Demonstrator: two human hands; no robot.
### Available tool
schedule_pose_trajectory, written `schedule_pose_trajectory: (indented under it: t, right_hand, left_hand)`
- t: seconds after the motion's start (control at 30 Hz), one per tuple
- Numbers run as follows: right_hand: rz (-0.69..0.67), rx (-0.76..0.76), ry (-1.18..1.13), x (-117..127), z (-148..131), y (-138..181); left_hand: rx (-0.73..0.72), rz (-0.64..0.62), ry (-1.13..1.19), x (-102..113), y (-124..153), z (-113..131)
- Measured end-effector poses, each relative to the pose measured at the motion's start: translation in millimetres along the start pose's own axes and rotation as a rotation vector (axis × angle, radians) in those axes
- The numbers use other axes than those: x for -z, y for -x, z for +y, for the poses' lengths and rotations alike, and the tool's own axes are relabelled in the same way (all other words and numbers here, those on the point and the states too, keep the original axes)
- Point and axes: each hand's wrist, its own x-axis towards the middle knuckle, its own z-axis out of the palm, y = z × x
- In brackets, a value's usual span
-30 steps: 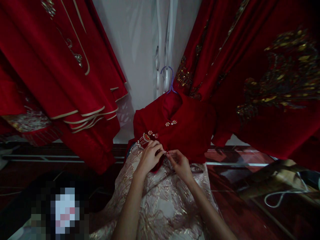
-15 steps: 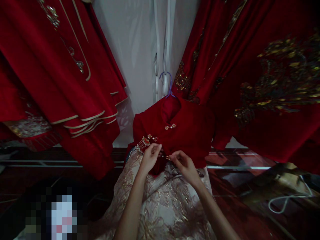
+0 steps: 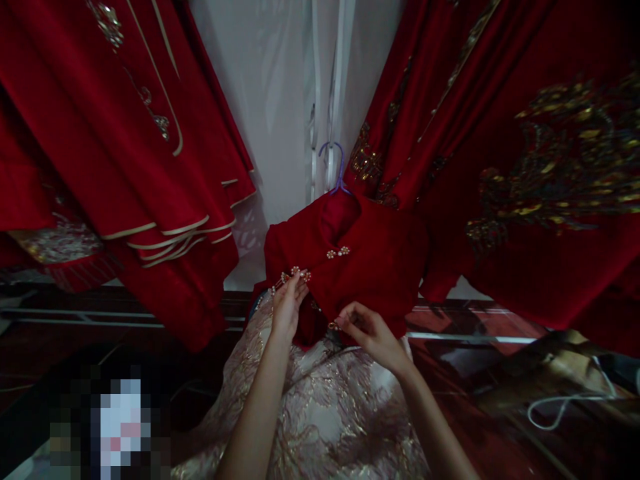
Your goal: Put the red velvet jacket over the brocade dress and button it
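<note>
A red jacket (image 3: 377,267) with an open collar hangs from a purple hanger (image 3: 339,170), its lower part over my lap. Pearl-and-gold flower fasteners (image 3: 338,253) sit below the collar. My left hand (image 3: 287,307) is at the jacket's left side, thumb and fingers at the fabric edge beside another flower ornament (image 3: 296,273), which it partly covers. With fingertips pinched together, my right hand (image 3: 369,333) holds a small gold fastener (image 3: 333,326) at the lower front edge. Between the hands the front gapes and shows dark red inside.
Cream fabric with gold flowers (image 3: 320,420) covers my lap. Red garments with pale piping (image 3: 165,173) hang left, and a gold-embroidered red garment (image 3: 565,267) hangs right. Behind stand white doors (image 3: 255,87). A white cable (image 3: 550,413) lies at lower right.
My left hand has moved up and left, from near the lower opening to the flower ornament. My right hand keeps its pinch on the gold fastener, slightly lower.
</note>
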Motion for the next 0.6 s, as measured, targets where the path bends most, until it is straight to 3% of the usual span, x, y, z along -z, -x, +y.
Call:
schedule_pose_trajectory:
  t: [0.4,0.6]
  right_hand:
    - [-0.011,0.014,0.04,-7.3,3.2,-0.2]
    - [-0.014,0.01,0.045,-8.3,3.7,-0.2]
  left_hand:
    - [-0.079,0.102,-0.015,7.6,-4.2,-4.7]
    - [-0.007,0.034,0.019,6.8,-2.7,-2.2]
